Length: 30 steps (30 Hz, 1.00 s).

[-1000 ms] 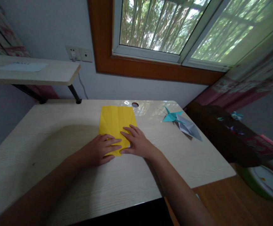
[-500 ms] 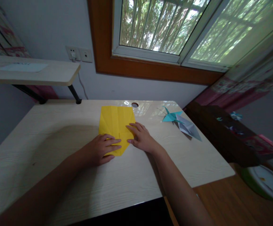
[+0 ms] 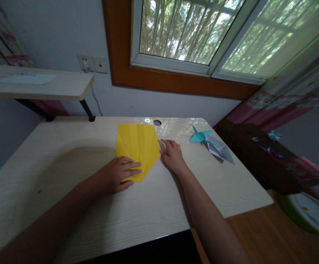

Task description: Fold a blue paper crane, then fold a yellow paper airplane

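A yellow sheet of origami paper (image 3: 137,141) with several crease lines lies on the table, its lower corners folded or slanted inward. Flat on its lower left part rests my left hand (image 3: 120,174), fingers spread and pressing the paper down. Just beyond the sheet's right corner is my right hand (image 3: 172,154). Its thumb is at the paper's edge and its index finger is stretched out, apart from the thumb; the other fingers are loosely bent.
Toward the back right of the table (image 3: 93,212) sit a teal folded paper bird (image 3: 199,136) and a white folded paper piece (image 3: 219,148). A raised shelf (image 3: 71,86) on black legs stands at the back left. Near the far edge is a round cable hole (image 3: 157,123).
My right hand has slid right, off the paper to its edge. The sheet's right side now shows a wider corner. My left hand has stayed in place.
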Motion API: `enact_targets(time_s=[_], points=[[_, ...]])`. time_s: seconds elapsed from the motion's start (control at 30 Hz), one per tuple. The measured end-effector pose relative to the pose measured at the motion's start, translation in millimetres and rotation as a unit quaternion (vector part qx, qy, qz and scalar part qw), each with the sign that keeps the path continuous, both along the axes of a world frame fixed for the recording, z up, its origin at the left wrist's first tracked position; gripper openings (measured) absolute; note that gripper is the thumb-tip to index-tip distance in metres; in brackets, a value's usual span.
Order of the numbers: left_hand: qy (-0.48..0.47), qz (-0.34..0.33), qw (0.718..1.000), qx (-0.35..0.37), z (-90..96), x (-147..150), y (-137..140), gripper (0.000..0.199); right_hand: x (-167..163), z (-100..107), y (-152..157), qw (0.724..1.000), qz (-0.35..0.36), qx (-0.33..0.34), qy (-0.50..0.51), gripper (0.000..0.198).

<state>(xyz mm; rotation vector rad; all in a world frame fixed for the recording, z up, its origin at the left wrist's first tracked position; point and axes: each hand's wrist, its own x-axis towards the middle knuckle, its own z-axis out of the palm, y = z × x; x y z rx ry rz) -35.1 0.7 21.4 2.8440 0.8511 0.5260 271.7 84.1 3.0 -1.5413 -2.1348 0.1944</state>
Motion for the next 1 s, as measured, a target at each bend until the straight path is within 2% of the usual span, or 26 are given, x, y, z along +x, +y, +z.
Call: enact_targets(time_s=[0.3, 0.47, 0.73, 0.87, 1.0], points=[[0.005, 0.002, 1.000, -0.008, -1.2, -0.4, 0.2, 0.046, -0.4, -2.6, 1.6, 0.996, 0.000, 0.056, 0.064, 0.042], [-0.002, 0.001, 1.000, -0.009, 2.5, 0.6, -1.1, 0.046, -5.0, 4.2, -1.8, 0.992, 0.018, 0.079, 0.094, 0.034], [0.004, -0.004, 1.000, 0.003, 0.5, 0.9, 0.1, 0.045, -14.3, 14.7, -11.9, 0.981, 0.152, 0.098, 0.074, 0.026], [0.000, -0.003, 1.000, 0.004, -1.8, 0.5, 0.5, 0.046, -19.6, 12.3, -13.7, 0.972, 0.219, 0.069, 0.043, 0.027], [0.023, 0.000, 1.000, -0.003, -3.4, 0.8, 1.1, 0.046, -21.8, 10.8, -14.6, 0.969, 0.240, 0.050, 0.037, 0.025]])
